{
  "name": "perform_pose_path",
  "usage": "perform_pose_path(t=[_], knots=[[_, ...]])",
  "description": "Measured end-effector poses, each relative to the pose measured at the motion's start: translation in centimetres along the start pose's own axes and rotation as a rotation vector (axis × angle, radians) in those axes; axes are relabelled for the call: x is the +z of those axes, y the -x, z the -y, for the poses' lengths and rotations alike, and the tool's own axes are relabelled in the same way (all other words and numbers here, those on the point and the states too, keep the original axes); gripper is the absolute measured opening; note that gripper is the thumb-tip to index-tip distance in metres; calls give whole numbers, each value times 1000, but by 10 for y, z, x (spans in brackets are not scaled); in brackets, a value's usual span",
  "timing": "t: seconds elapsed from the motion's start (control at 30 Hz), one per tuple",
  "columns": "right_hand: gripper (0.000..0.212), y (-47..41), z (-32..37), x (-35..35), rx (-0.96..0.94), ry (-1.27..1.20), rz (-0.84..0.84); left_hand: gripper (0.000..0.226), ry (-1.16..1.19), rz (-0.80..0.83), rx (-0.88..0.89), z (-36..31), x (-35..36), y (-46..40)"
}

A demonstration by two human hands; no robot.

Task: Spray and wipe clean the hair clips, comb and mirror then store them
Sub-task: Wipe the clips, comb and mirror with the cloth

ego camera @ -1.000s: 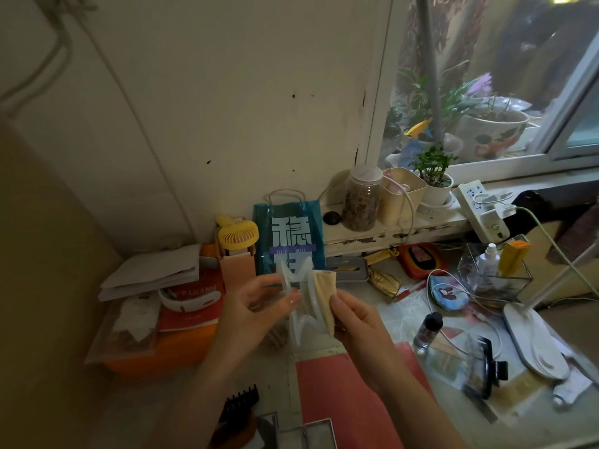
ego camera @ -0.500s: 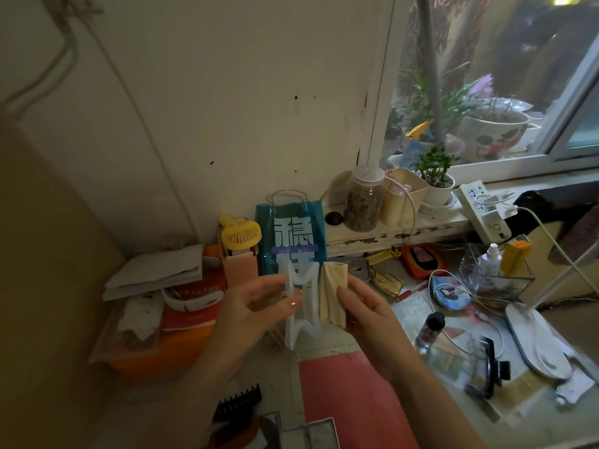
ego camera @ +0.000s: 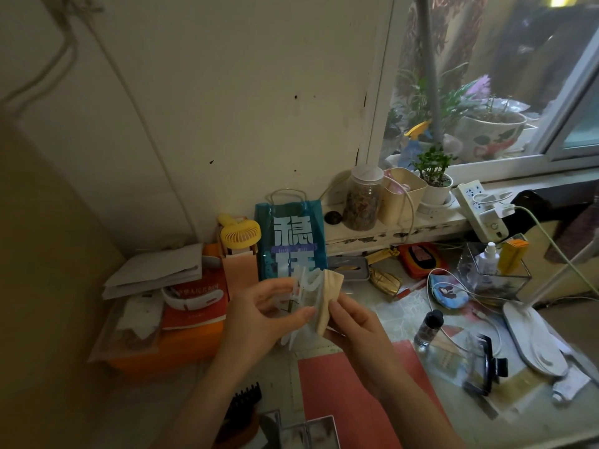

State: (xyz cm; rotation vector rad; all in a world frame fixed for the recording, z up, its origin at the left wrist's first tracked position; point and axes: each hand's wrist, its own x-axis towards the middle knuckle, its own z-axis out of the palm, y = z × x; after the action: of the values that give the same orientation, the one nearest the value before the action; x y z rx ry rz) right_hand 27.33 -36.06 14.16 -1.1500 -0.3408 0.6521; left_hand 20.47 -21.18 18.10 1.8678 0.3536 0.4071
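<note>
The teal paper bag (ego camera: pixel 290 241) bears large white characters, the top one "稳".

Both forearms are bare with no sleeves, and the left hand (ego camera: pixel 262 314) and right hand (ego camera: pixel 358 325) wear no rings or gloves.

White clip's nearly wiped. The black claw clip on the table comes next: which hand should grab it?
Probably the right hand: the black claw clip lies on its side of the table. It first has to free itself of the beige cloth. The left hand holds the white clip, farther away.
</note>
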Motion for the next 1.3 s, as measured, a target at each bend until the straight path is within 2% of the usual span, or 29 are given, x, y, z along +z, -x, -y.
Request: perform_pose_path(t=[0.13, 0.3, 0.47, 0.67, 0.77, 0.83, 1.03, 1.13, 1.3], knots=[[33, 7, -10, -1, 40, 28, -9, 55, -1, -12, -8, 1, -1, -3], [34, 13, -17, -5, 91, 42, -3, 36, 24, -51, -15, -2, -4, -6], [37, 10, -15, -4, 108, -175, -25, 30, 100, -63, -37, -1, -1, -3], [33, 4, -19, -1, 116, -341, -87, 55, 110, -9, -94, 3, 11, 5], [30, 2, -17, -9, 114, -301, -100, 74, 79, 49, -113, 3, 6, 2], [24, 2, -11, -17, 112, -225, -66, 78, 45, 71, -128, 0, -1, -2], [25, 1, 12, -37, 139, 66, 96, 52, -61, 227, -107, -15, -19, -24], [27, 0, 16, -37, 130, 100, 109, 44, -167, 260, -62, -16, -20, -33], [28, 0, 14, -35, 105, 125, 80, 19, -218, 281, -34, -10, -17, -37]])
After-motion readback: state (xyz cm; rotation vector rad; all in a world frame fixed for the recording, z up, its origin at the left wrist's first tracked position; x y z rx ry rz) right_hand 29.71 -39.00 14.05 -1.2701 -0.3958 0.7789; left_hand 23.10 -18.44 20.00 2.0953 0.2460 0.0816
